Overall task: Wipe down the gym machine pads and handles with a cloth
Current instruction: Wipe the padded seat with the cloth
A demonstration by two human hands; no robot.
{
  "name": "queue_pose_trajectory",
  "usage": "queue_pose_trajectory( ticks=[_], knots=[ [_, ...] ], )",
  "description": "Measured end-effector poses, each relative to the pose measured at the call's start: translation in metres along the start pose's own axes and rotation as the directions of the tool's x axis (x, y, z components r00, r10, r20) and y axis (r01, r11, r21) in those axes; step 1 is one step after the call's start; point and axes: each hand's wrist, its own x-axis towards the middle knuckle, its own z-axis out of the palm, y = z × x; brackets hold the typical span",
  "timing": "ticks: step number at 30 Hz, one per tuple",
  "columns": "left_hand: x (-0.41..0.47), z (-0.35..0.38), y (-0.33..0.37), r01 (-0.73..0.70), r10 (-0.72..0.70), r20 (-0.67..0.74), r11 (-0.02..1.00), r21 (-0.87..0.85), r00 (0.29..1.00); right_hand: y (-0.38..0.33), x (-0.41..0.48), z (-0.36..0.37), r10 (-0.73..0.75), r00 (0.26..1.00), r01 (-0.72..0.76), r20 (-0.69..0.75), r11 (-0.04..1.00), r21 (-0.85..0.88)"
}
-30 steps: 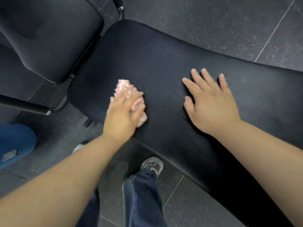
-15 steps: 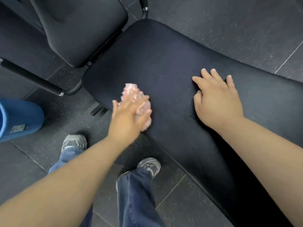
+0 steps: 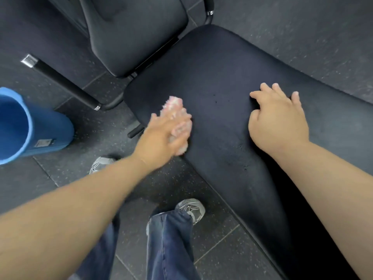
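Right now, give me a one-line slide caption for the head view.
Left hand presses a pink fluffy cloth onto the long black padded bench; right hand rests alongside.

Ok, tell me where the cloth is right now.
Head view, left of centre: the pink cloth is under the left hand on the near-left edge of the black seat pad, left of the right hand.
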Motion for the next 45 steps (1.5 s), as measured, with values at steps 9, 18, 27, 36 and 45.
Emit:
queue_pose_trajectory(
  ticks=[9, 18, 27, 36, 45],
  knots=[
    [0.014, 0.018, 0.032, 0.259, -0.272, -0.077, 0.954, -0.148, 0.959, -0.01, 0.002, 0.01, -0.003, 1.0, 0.004, -0.027, 1.0, 0.009],
    [0.033, -0.007, -0.056, 0.008, -0.009, -0.057, 1.0, -0.011, 0.998, -0.039, 0.011, 0.016, -0.043, 0.999, 0.042, 0.028, 0.999, 0.025],
    [0.001, 0.011, 0.0, 0.036, -0.06, -0.156, 0.988, -0.149, 0.986, -0.079, 0.022, 0.035, -0.086, 0.996, 0.086, -0.004, 0.993, 0.086],
    [0.074, -0.032, -0.11, -0.106, 0.099, -0.117, 0.993, -0.06, 0.988, -0.079, 0.053, 0.041, -0.071, 0.995, 0.075, -0.065, 0.996, 0.05],
    [0.058, -0.015, -0.067, 0.06, -0.069, -0.104, 0.994, -0.086, 0.992, -0.081, 0.056, 0.05, -0.022, 0.992, 0.034, -0.126, 0.995, 0.091]
  ],
)
